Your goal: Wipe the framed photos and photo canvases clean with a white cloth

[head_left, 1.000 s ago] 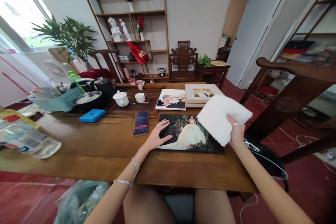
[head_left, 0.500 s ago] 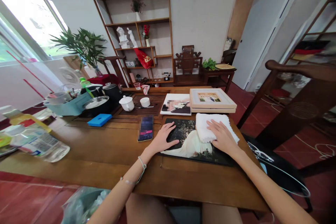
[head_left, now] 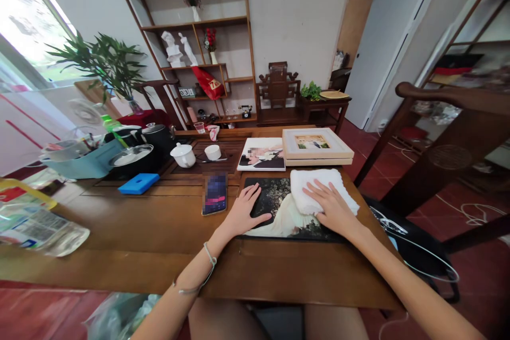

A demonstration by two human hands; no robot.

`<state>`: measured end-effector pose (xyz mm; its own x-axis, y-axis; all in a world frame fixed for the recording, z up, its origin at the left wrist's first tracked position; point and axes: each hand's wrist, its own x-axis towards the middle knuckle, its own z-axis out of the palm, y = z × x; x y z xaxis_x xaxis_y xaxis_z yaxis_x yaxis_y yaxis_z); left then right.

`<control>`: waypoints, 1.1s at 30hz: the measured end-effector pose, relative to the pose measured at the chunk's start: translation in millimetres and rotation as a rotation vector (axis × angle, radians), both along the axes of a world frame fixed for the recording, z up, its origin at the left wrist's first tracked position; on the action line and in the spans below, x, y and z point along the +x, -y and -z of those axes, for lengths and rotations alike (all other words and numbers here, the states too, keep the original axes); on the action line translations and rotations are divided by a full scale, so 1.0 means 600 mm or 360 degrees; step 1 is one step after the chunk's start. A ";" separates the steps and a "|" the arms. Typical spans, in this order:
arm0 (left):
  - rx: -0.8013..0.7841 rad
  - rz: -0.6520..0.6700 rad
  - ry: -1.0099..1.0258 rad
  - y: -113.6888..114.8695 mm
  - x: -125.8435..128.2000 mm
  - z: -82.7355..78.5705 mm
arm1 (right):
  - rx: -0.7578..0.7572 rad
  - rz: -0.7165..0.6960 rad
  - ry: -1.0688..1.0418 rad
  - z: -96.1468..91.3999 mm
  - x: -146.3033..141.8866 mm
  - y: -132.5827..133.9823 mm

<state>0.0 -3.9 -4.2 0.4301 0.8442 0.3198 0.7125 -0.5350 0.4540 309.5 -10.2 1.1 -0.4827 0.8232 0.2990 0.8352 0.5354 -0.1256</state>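
A dark photo panel (head_left: pixel 274 201) showing a pale, spread-out gown lies flat near the table's front edge. My left hand (head_left: pixel 243 212) rests on its left edge, thumb and fingers spread. Across its upper right part lies a folded white towel (head_left: pixel 305 185). My right hand (head_left: pixel 332 207) lies flat on the towel with the fingers stretched out, and the arm hides some of the panel's right side. A phone (head_left: pixel 214 195) with its screen lit lies left of my left hand.
Behind the panel are a white-edged photo print (head_left: pixel 261 162) and stacked picture frames (head_left: pixel 346 155). A lidded white cup (head_left: pixel 183 155), a small white bowl (head_left: pixel 212 152), a blue box (head_left: pixel 138 184) and a clear bottle (head_left: pixel 64 234) stand leftward. A wooden chair (head_left: pixel 450 154) is at right.
The camera view has turned a little, so most things sit further left in the picture. Both hands keep nearly the same places on the panel and the towel.
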 end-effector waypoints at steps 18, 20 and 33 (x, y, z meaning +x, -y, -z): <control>0.0021 0.0027 -0.0047 -0.002 -0.004 0.006 | -0.0259 0.0314 0.0253 -0.050 -0.052 -0.047; 0.0040 0.0007 -0.0041 -0.004 -0.004 0.011 | -0.0277 0.0250 0.0339 -0.048 -0.065 -0.001; -0.0032 -0.0005 0.0043 -0.016 -0.011 0.027 | -0.0398 0.0156 0.0171 -0.047 -0.011 0.018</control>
<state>-6.8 5.5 -20.4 0.4186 0.8521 0.3142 0.7017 -0.5231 0.4837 302.7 -21.1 29.2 -0.4150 0.9092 0.0321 0.8972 0.4149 -0.1513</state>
